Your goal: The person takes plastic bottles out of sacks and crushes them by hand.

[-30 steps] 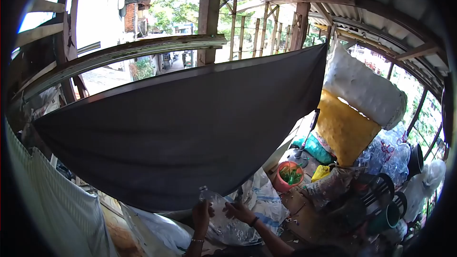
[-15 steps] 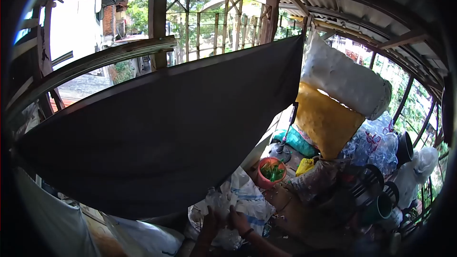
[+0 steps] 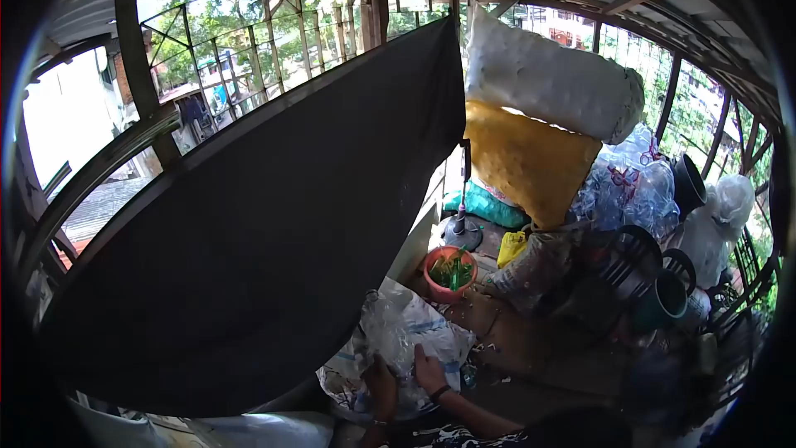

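A clear plastic bottle (image 3: 383, 323) stands up from my left hand (image 3: 379, 379), whose fingers look closed around its lower part. Its outline blends into the white sack behind it, so its full shape is hard to make out. My right hand (image 3: 429, 370) is just to the right, a small gap from the bottle. Its fingers look bent together in a pinch; whatever they hold, if anything, is too small to see. Below and behind both hands spreads an open white woven sack (image 3: 444, 340) with blue stripes.
A dark cloth (image 3: 265, 224) hangs across the left side. Beyond the sack stands a pink basin (image 3: 433, 284) with green bottles (image 3: 453, 272). Stuffed white (image 3: 547, 75) and yellow sacks (image 3: 531, 158), bagged clear bottles (image 3: 634, 191) and dark buckets (image 3: 663, 299) crowd the right.
The view has turned to the right. My right hand has come away from the bottle, which both hands were close around before. The left hand stays with the bottle.
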Tool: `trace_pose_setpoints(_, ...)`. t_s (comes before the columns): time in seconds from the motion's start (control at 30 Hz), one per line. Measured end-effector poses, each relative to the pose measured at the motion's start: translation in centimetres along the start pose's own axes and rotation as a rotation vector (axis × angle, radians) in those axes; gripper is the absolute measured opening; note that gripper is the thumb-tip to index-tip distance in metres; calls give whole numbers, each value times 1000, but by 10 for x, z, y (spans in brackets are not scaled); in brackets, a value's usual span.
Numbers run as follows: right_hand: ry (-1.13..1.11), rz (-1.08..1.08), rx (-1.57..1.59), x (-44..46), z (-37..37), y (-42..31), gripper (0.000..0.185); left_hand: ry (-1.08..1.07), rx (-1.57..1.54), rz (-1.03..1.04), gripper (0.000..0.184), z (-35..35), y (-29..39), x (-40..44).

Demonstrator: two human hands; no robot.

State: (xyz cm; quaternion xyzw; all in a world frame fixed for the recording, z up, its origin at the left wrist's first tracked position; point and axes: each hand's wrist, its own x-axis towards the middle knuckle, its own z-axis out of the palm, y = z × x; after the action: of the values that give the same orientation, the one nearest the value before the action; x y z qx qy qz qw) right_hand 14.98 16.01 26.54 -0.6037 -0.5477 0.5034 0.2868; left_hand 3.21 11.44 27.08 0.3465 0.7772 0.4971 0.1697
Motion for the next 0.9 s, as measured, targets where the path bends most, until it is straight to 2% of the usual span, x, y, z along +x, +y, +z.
trace_pose_setpoints(0.03, -56, 165, 67, 0, -18, -31, 66, -99, -67, -55, 49, 1, 2, 1)
trace_pose_setpoints(0.07, -112, 329, 139, 1, -29, -48, 65, -106, -57, -62, 49, 10, -3, 6)
trace_pose_setpoints(0.1, -114, 343, 143, 7, -34, -43, 65, -152, -118, -98, 47, 26, -13, 15)
trace_pose_setpoints(0.17, -159, 117, 192, 31, -44, -28, 64, -199, -178, -138, 44, 41, 0, 17)
trace_pose_setpoints(0.2, -47, -80, 57, 39, -48, -28, 51, -153, -373, -188, 40, 43, 32, 13)
trace_pose_setpoints(0.23, -48, -81, 55, 42, -52, -26, 51, -103, -571, -233, 36, 48, 51, 11)
trace_pose_setpoints(0.3, 244, -685, -416, 54, -63, -33, 36, -126, -511, -160, 34, 64, 30, 23)
trace_pose_setpoints(0.33, 143, -773, -427, 53, -65, -34, 23, -286, -651, -328, 36, 66, 29, 27)
trace_pose_setpoints(0.37, 144, -782, -430, 57, -62, -32, 23, -450, -780, -507, 39, 67, 23, 25)
trace_pose_setpoints(0.4, -54, -825, -432, 56, -56, -26, 25, -424, -620, -364, 49, 84, -2, 29)
trace_pose_setpoints(0.43, -257, -860, -427, 56, -50, -11, 30, -417, -618, -378, 49, 76, 11, 22)
trace_pose_setpoints(0.47, -346, -1012, -449, 65, -48, 2, 44, -287, -708, -450, 52, 65, 25, 16)
trace_pose_setpoints(0.5, -351, -1015, -443, 64, -52, 0, 44, -156, -793, -512, 56, 58, 38, 16)
trace_pose_setpoints(0.53, -251, -921, -282, 59, -56, -7, 46, -166, -764, -343, 56, 59, 28, 17)
trace_pose_setpoints(0.57, -153, -821, -124, 59, -59, -15, 48, -162, -760, -337, 56, 62, 19, 20)
trace_pose_setpoints(0.6, -157, -822, -118, 66, -57, -19, 48, -119, -588, -327, 53, 62, 11, 23)
trace_pose_setpoints(0.63, -110, -556, -18, 70, -54, -21, 51, -76, -413, -325, 52, 62, 1, 22)
trace_pose_setpoints(0.67, -66, -285, 76, 70, -51, -20, 55, -69, -406, -338, 52, 65, -8, 17)
trace_pose_setpoints(0.7, -79, -281, 72, 68, -51, -26, 55, -44, -231, -154, 52, 70, -10, 14)
trace_pose_setpoints(0.73, -173, -82, 168, 65, -52, -34, 58, -19, -56, 29, 53, 75, -11, 10)
trace_pose_setpoints(0.77, -266, 119, 259, 62, -51, -38, 62, -3, -56, 16, 53, 78, -13, 5)
trace_pose_setpoints(0.87, -221, 42, 337, 66, -35, -33, 67, 28, -191, -18, 54, 59, 21, 6)
trace_pose_setpoints(0.9, -237, 36, 332, 70, -33, -34, 67, -58, -236, -72, 55, 52, 25, 9)
